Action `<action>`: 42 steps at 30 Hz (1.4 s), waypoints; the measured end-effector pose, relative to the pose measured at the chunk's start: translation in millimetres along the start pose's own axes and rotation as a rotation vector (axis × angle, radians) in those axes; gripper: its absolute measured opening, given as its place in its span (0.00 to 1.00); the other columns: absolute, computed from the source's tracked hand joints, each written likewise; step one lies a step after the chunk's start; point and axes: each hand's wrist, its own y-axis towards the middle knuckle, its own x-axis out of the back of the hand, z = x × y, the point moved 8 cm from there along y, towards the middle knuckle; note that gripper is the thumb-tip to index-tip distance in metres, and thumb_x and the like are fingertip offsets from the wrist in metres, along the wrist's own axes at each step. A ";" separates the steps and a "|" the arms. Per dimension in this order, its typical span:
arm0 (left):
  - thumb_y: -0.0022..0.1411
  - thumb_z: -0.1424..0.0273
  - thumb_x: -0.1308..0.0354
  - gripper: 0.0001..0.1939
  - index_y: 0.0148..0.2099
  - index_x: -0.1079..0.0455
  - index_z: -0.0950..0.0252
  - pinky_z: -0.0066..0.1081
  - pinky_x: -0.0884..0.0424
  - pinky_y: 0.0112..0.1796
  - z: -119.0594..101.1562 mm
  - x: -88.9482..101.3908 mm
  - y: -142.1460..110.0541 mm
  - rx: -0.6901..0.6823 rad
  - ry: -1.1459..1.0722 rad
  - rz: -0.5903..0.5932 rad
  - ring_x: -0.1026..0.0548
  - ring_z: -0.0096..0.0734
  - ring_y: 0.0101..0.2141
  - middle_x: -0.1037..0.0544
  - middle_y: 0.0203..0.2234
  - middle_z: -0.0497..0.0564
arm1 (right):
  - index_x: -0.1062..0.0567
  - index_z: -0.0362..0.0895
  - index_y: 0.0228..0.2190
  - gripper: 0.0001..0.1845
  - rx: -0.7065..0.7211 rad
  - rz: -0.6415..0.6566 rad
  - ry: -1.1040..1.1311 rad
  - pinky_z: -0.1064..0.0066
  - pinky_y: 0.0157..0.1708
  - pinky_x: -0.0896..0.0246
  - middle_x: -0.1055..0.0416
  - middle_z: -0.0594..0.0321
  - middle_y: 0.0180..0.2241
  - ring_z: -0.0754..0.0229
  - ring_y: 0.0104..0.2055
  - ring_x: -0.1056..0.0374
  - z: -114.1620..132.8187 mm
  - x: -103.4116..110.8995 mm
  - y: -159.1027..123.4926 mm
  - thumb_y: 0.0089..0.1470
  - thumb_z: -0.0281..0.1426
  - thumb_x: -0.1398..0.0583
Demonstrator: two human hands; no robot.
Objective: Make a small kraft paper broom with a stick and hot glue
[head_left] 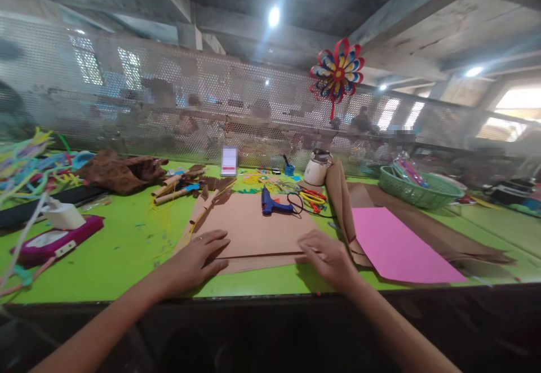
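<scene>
A stack of light brown paper sheets (253,238) lies on the green table right in front of me. On its left edge rests my left hand (196,260), open, with the fingers laid over the paper and a ring on one finger. At the near right corner, the fingertips of my right hand (327,257) touch the sheets; that hand is also open, its fingers lightly bent. A blue glue gun (273,204) lies on the far part of the paper, with its dark cable looping to the right. Beside it are scissors (313,197) with yellow and red handles.
Rolled brown paper tubes (173,192) lie to the left, near a magenta power strip (59,240) with a white charger. Pink paper (401,243) and a green basket (418,187) are on the right. A white jug (315,169) and a phone (229,160) stand behind.
</scene>
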 end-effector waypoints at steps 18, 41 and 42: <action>0.61 0.66 0.54 0.13 0.35 0.30 0.65 0.33 0.37 0.40 -75.5 21.8 38.8 -0.132 0.044 0.075 0.29 0.37 0.37 0.25 0.33 0.54 | 0.25 0.41 0.37 0.17 -0.707 0.412 -0.827 0.67 0.30 0.45 0.25 0.48 0.34 0.49 0.35 0.29 -165.4 79.9 -63.1 0.42 0.26 0.45; 0.54 0.59 0.45 0.24 0.51 0.33 0.67 0.34 0.33 0.42 -68.8 -14.4 89.5 0.076 -1.071 0.069 0.30 0.40 0.45 0.29 0.47 0.60 | 0.28 0.42 0.26 0.08 0.164 -0.188 -0.769 0.72 0.29 0.47 0.31 0.61 0.23 0.63 0.26 0.37 54.7 73.9 4.9 0.55 0.26 0.45; 0.54 0.61 0.43 0.28 0.55 0.37 0.65 0.35 0.34 0.43 -75.3 -9.6 87.8 0.025 -1.186 0.082 0.32 0.41 0.48 0.31 0.50 0.61 | 0.28 0.42 0.26 0.09 0.191 -0.141 -0.752 0.72 0.30 0.47 0.32 0.61 0.23 0.63 0.27 0.37 60.4 60.4 7.9 0.55 0.25 0.46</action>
